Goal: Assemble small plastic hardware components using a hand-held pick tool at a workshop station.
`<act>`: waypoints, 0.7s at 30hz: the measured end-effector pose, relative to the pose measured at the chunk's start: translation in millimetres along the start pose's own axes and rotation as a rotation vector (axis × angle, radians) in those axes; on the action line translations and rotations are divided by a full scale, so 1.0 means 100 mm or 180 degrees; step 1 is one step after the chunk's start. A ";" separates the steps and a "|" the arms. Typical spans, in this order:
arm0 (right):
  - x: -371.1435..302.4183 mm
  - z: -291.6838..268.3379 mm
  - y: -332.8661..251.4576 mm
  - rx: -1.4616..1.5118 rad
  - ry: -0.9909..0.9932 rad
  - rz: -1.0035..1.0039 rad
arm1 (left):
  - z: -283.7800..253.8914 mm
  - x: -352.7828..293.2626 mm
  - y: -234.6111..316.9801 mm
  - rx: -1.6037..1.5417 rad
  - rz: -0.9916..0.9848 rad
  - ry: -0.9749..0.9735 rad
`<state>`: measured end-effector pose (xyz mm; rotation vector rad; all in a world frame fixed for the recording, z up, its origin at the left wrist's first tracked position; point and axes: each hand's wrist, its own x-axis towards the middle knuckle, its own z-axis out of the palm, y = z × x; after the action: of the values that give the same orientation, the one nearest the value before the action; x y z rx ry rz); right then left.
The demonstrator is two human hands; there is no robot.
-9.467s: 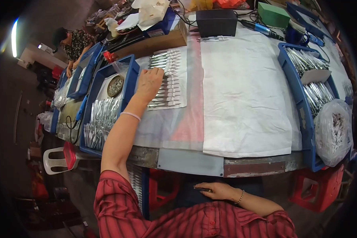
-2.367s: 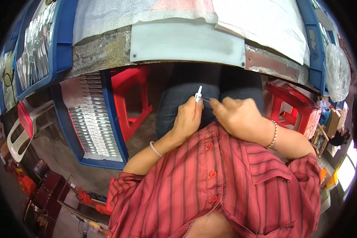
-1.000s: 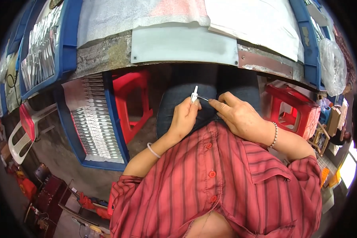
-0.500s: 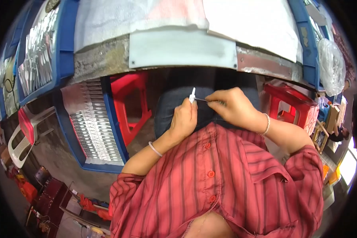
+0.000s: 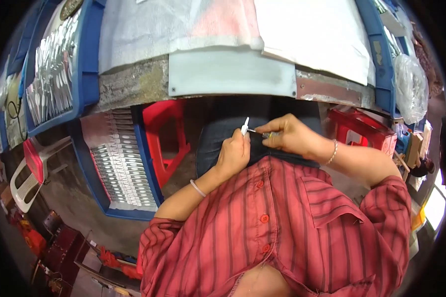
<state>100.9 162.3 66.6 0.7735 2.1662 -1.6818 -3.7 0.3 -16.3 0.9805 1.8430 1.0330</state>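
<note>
My left hand (image 5: 234,153) is closed round a small white plastic piece (image 5: 246,124) with a narrow tip pointing up, held above my lap. From the right, my right hand (image 5: 293,136) pinches a thin metal-shafted tool (image 5: 267,135). A bit of yellowish colour shows between the fingers, but its exact kind is too small to tell. The shaft's end meets the side of the white piece, or lies very close to it. Most of the piece's lower part is hidden by my left fingers.
Ahead is a workbench with white cloth (image 5: 312,34) and a pale plate (image 5: 233,72) on its front edge. Blue crates (image 5: 134,213) of slim silvery-white parts (image 5: 126,166) stand left. Red stools (image 5: 166,138) flank my legs; a clear plastic bag (image 5: 410,89) hangs right.
My right hand has shifted its grip; a yellowish part of the tool now shows and less of the shaft. Both hands sit slightly lower in view, as does the bench.
</note>
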 end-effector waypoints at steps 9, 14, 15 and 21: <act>-0.06 0.02 -0.32 -0.3343 -0.0280 -0.1113 | -0.02 0.02 0.07 -0.0569 -0.0058 0.0094; 0.05 -0.02 -0.21 -0.1925 -0.0112 -0.0383 | 0.01 0.05 -0.05 -0.0247 0.0117 0.0105; 0.05 -0.01 -0.12 -0.1483 0.0112 -0.0380 | 0.02 0.05 -0.07 -0.0240 0.0170 0.0121; -0.05 -0.07 -0.07 0.1601 -0.0312 0.1324 | 0.01 0.01 -0.05 -0.0174 0.0693 0.0486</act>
<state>101.8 166.3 77.0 1.1451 1.3929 -1.9878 -4.2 0.0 -21.5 1.1142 1.8484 1.3143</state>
